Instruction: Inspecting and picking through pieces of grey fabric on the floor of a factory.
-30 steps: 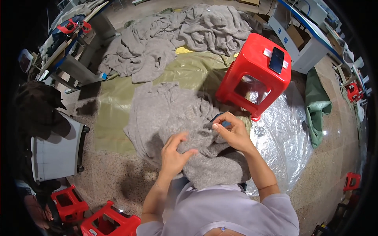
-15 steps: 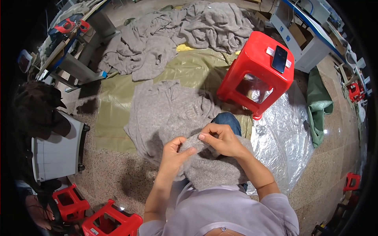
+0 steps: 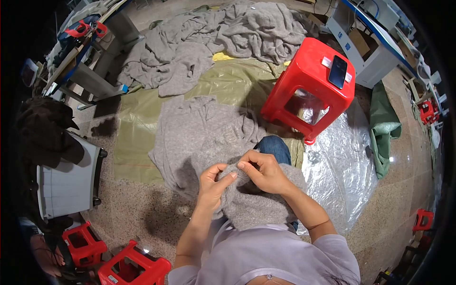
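Note:
Grey knitted fabric [image 3: 256, 209] is bunched over my lap and runs forward onto the floor, where a wide piece lies spread out. My left hand [image 3: 213, 185] pinches a fold of it between thumb and fingers. Just to the right, my right hand [image 3: 263, 172] grips the same fold, thumb and fingertips pressed together near the left thumb. The two hands are close to each other above my lap. What lies inside the fold between the fingers cannot be made out.
A tall red stool [image 3: 304, 90] with a dark phone [image 3: 337, 72] on top stands ahead right. Behind lies a heap of grey knitted fabric [image 3: 261, 31] on an olive sheet [image 3: 137, 142]. Clear plastic [image 3: 337, 180] covers the floor at right. A grey bin [image 3: 66, 185] is at left.
My hands have shifted slightly along the fold, with the thumbs closer together. The fabric in my lap has moved a little; the surroundings look the same.

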Tool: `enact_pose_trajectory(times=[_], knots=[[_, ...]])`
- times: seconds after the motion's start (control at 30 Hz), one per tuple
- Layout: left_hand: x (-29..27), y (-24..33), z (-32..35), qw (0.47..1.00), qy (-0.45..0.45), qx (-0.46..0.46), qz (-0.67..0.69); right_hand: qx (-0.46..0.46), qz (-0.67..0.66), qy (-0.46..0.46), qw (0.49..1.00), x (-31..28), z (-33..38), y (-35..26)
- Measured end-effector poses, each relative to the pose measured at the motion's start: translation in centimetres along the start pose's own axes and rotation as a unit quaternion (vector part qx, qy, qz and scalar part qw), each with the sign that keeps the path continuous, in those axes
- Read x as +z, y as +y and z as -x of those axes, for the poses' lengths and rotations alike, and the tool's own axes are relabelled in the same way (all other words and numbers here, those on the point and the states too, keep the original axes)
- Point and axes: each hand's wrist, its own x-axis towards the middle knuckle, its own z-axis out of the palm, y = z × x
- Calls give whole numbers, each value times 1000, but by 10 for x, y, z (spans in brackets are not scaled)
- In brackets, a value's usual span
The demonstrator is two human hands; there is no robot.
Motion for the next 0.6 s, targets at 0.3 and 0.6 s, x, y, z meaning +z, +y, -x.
enact_pose_trajectory(times=[0.3, 0.6], knots=[[8, -9, 4, 988, 84, 128, 7, -134, 120, -21, 983, 8, 6, -16], [-25, 17, 10, 980, 153, 58, 111, -63, 145, -33, 987, -38, 26, -9]])
